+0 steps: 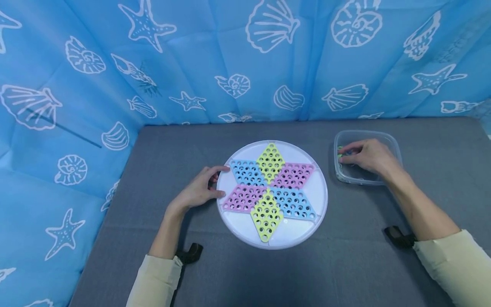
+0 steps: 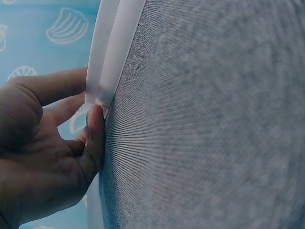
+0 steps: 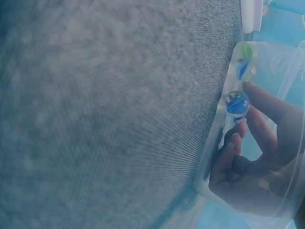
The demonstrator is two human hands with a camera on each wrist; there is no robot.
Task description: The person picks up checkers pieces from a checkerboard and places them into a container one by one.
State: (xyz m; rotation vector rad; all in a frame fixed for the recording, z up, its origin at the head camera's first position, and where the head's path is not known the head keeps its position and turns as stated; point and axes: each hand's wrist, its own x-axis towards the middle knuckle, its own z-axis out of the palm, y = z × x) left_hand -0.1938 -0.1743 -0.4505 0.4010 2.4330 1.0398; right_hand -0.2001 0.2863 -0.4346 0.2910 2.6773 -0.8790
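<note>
A round white Chinese checkers board (image 1: 238, 217) with a star of yellow, blue and pink perforated pieces lies on the table. At its left rim, my left hand (image 1: 199, 187) holds the edge; the left wrist view shows its fingers at the board's rim (image 2: 110, 52). My right hand (image 1: 368, 155) reaches into a clear plastic container (image 1: 397, 149) right of the board. In the right wrist view, its fingertips are close around a blue-swirled glass marble (image 3: 237, 102). Whether they grip it cannot be told. Another blue marble (image 3: 243, 69) and a green marble (image 3: 248, 51) lie beside it.
A grey cloth (image 1: 153, 238) covers the table. Blue curtains (image 1: 199, 55) printed with white shells and starfish hang behind it and along the left side. Black wrist bands (image 1: 189, 253) sit near both sleeves.
</note>
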